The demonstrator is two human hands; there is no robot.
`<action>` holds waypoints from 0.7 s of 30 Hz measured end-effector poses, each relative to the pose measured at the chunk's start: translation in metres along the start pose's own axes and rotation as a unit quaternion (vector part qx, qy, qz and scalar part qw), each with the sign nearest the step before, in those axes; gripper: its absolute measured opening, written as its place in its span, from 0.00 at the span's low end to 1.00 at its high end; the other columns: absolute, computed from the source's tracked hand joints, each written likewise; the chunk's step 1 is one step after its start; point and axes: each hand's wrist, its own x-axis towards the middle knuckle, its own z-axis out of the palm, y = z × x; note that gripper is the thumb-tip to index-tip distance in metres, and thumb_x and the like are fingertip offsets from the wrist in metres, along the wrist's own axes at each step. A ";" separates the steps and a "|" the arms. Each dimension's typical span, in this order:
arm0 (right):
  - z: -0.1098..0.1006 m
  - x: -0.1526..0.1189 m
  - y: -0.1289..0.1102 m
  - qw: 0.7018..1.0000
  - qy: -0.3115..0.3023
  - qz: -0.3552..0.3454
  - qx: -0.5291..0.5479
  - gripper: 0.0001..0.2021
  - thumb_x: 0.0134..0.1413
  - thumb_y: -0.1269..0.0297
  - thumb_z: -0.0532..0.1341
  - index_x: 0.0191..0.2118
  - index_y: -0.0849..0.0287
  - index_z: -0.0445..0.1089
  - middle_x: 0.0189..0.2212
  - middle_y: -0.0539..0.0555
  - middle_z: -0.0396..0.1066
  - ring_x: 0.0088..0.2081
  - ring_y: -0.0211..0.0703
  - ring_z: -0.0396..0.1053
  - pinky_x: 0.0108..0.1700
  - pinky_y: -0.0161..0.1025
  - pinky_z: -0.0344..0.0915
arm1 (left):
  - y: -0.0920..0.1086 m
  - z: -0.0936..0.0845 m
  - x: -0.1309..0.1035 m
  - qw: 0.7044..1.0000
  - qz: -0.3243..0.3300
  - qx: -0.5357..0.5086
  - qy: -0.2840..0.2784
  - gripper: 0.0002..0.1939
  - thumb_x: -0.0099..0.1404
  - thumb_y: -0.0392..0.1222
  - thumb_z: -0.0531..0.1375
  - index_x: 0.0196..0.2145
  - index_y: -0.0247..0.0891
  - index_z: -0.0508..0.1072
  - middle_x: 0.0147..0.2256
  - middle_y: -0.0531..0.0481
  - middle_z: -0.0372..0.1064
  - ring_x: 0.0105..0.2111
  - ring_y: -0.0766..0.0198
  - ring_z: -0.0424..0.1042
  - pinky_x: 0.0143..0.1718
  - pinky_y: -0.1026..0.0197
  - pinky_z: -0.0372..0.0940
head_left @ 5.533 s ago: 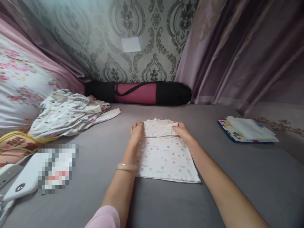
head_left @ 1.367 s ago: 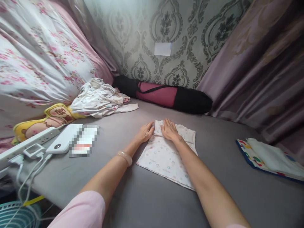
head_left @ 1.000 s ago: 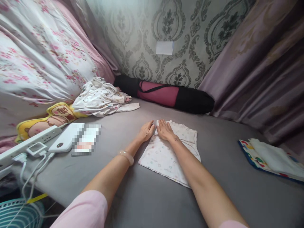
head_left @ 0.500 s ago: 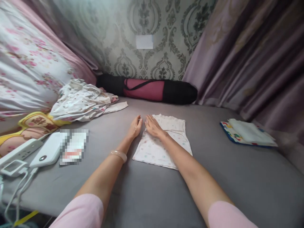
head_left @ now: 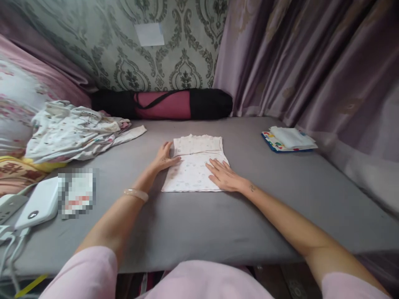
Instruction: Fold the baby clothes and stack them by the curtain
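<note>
A small white garment with faint prints point(head_left: 193, 172) lies folded on the grey sheet point(head_left: 199, 224), its upper part turned over in a band. My left hand point(head_left: 164, 158) rests at the garment's left edge, fingers apart, the thumb over the cloth. Flat on the lower right part of the garment lies my right hand point(head_left: 226, 175), its fingers spread. Neither hand grips anything.
Crumpled printed clothes point(head_left: 71, 128) lie at the left, near a white power bank point(head_left: 39, 201) with cables. A black and pink long bag point(head_left: 162, 104) lies along the wall. Folded cloths point(head_left: 289, 139) sit at the right.
My right hand has moved from the garment's upper left to its lower right. My left hand now touches the left edge. The garment lies straighter, and the view has shifted right.
</note>
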 end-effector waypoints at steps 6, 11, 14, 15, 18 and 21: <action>0.002 -0.038 -0.008 0.999 0.003 -0.035 0.014 0.28 0.67 0.52 0.42 0.68 0.57 0.49 0.69 0.56 0.39 0.69 0.50 0.35 0.68 0.52 0.35 | 0.039 -0.005 -0.046 0.974 0.205 0.011 -0.094 0.31 0.64 0.55 0.58 0.60 0.37 0.62 0.62 0.35 0.54 0.62 0.47 0.56 0.61 0.45 0.54; 0.002 -0.070 -0.002 0.998 0.015 -0.046 0.035 0.26 0.67 0.54 0.45 0.68 0.54 0.51 0.69 0.53 0.43 0.69 0.47 0.40 0.69 0.50 0.38 | 0.049 -0.018 -0.090 0.961 0.218 0.019 -0.167 0.26 0.64 0.56 0.59 0.56 0.42 0.69 0.59 0.40 0.63 0.60 0.50 0.62 0.60 0.49 0.58; 0.002 -0.086 0.009 0.997 0.040 -0.043 0.054 0.24 0.67 0.56 0.47 0.66 0.53 0.56 0.66 0.53 0.51 0.67 0.46 0.47 0.68 0.49 0.45 | 0.040 -0.028 -0.110 0.964 0.211 0.031 -0.159 0.23 0.65 0.55 0.58 0.55 0.45 0.70 0.58 0.43 0.64 0.60 0.52 0.62 0.60 0.49 0.60; 0.002 -0.091 0.014 0.996 0.052 -0.043 0.057 0.23 0.67 0.57 0.48 0.64 0.54 0.58 0.65 0.54 0.55 0.66 0.46 0.50 0.67 0.49 0.48 | 0.036 -0.031 -0.115 0.965 0.208 0.037 -0.156 0.22 0.66 0.54 0.57 0.54 0.45 0.71 0.58 0.44 0.65 0.59 0.53 0.63 0.59 0.50 0.61; 0.000 -0.099 0.025 0.994 0.084 -0.047 0.057 0.20 0.67 0.59 0.49 0.59 0.55 0.66 0.60 0.56 0.63 0.62 0.46 0.59 0.64 0.49 0.56 | 0.027 -0.037 -0.127 0.969 0.194 0.057 -0.144 0.17 0.68 0.51 0.54 0.50 0.45 0.74 0.55 0.47 0.68 0.56 0.56 0.66 0.57 0.52 0.64; -0.003 -0.100 0.031 0.991 0.107 -0.055 0.053 0.17 0.66 0.60 0.50 0.54 0.53 0.71 0.54 0.56 0.70 0.56 0.47 0.66 0.60 0.49 0.62 | 0.027 -0.043 -0.133 0.971 0.189 0.074 -0.126 0.15 0.70 0.49 0.52 0.47 0.47 0.75 0.53 0.49 0.71 0.55 0.56 0.68 0.55 0.52 0.65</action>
